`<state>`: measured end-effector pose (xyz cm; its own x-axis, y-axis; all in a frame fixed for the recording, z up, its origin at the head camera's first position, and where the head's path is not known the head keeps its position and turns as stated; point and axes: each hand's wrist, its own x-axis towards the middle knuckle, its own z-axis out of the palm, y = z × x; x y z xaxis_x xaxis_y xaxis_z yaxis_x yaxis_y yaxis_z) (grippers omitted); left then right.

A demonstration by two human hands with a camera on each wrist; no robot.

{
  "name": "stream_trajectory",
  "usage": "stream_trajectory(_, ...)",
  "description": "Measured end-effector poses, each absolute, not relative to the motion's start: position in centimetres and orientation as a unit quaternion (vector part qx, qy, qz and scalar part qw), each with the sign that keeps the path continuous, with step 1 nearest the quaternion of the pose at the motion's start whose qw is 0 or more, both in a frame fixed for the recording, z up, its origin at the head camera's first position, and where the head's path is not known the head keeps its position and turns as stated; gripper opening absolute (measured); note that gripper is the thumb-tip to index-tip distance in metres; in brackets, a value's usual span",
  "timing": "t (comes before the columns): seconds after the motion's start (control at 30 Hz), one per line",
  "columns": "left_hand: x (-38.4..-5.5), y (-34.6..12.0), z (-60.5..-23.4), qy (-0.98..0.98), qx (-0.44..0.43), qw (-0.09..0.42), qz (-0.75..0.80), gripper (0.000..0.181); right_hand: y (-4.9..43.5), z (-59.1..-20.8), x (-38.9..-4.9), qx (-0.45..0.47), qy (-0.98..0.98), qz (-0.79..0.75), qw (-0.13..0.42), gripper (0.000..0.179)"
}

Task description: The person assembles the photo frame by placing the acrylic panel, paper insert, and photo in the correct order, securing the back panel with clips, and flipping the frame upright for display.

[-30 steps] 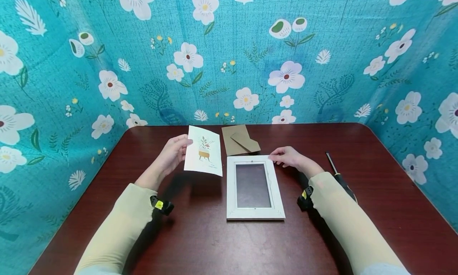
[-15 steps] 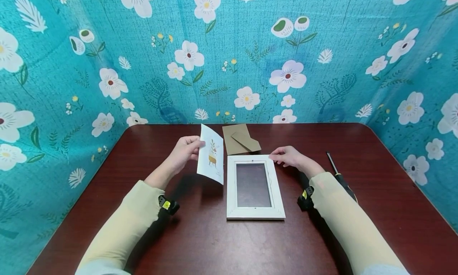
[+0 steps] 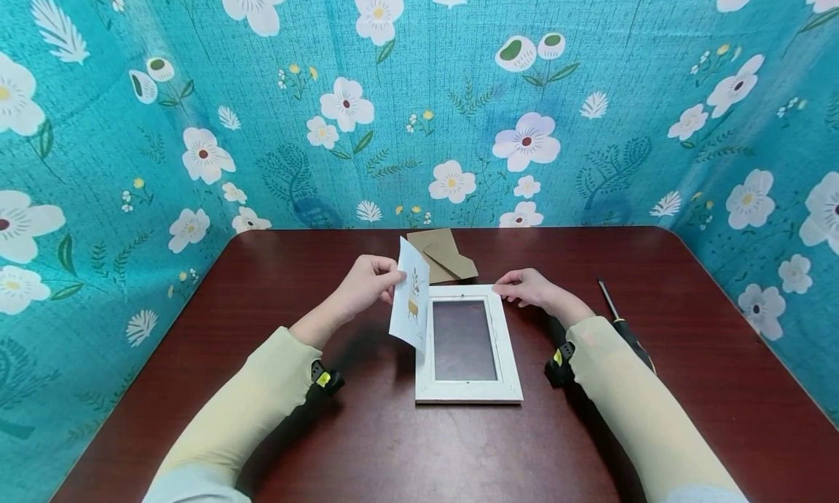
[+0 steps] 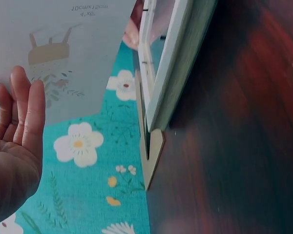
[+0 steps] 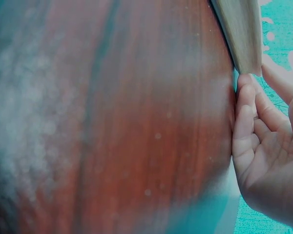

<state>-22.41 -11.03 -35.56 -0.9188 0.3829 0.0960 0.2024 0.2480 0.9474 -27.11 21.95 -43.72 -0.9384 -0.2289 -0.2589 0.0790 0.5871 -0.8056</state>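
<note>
My left hand (image 3: pixel 373 281) pinches a white picture card (image 3: pixel 411 295) by its left edge. The card, printed with a potted plant, is tilted above the left border of a white picture frame (image 3: pixel 468 391). In the left wrist view, faint size lettering shows through the card (image 4: pixel 83 29) above the hand (image 4: pixel 19 141). The frame lies on the table, its opening showing a dark pane. At its far right corner my right hand (image 3: pixel 531 288) holds on, thumb above and fingers below; the right wrist view shows this grip on the frame corner (image 5: pixel 244 36).
A brown backing board (image 3: pixel 457 261) with a stand flap lies behind the frame, partly hidden by the card. To the right of the right forearm is a screwdriver (image 3: pixel 624 327) with a dark handle. A floral curtain (image 3: pixel 393 124) hangs behind the dark red table (image 3: pixel 419 459).
My left hand has carried the card rightward from beside the frame to over its left border, turning it more edge-on. The right hand and the frame have stayed put.
</note>
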Motion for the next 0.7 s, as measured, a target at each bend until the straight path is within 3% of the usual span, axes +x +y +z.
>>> stream_trajectory(0.7, -21.8, -7.3, -35.6, 0.827, 0.234, 0.146, 0.490, 0.034, 22.0, -43.6, -27.1, -0.036, 0.876, -0.450, 0.171, 0.035)
